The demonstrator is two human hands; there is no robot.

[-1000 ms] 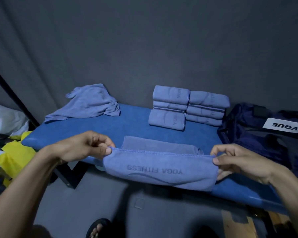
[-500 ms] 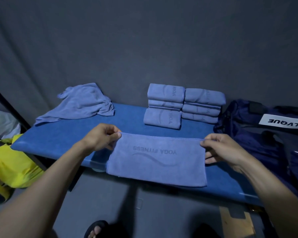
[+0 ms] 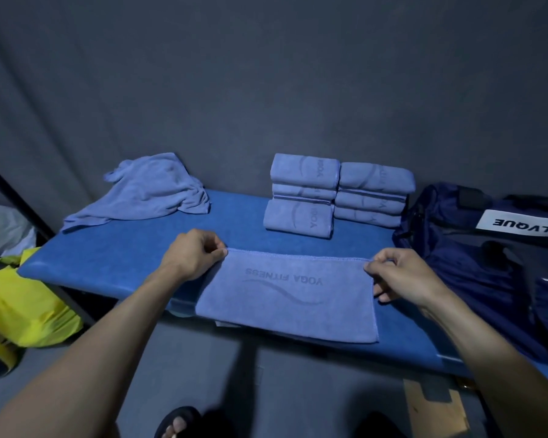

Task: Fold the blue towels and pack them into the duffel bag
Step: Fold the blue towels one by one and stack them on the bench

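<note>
A blue towel [image 3: 288,298] printed "YOGA FITNESS" lies folded flat at the front of the blue padded table [image 3: 124,248], its near edge hanging slightly over the table's edge. My left hand [image 3: 192,254] pinches its far left corner. My right hand [image 3: 399,275] pinches its far right corner. Two stacks of folded blue towels [image 3: 336,194] stand at the back. A crumpled blue towel [image 3: 149,188] lies at the back left. The navy duffel bag [image 3: 475,257], with a white "LVQUE" label, sits at the right end.
A dark grey curtain hangs behind the table. A yellow bag [image 3: 23,308] sits on the floor at the left, beside a black metal bar [image 3: 16,197]. My sandalled foot [image 3: 178,422] shows on the grey floor below.
Both hands carried the towel's upper edge away from me and laid it down, so the fold that hung in the air now lies flat on the table.
</note>
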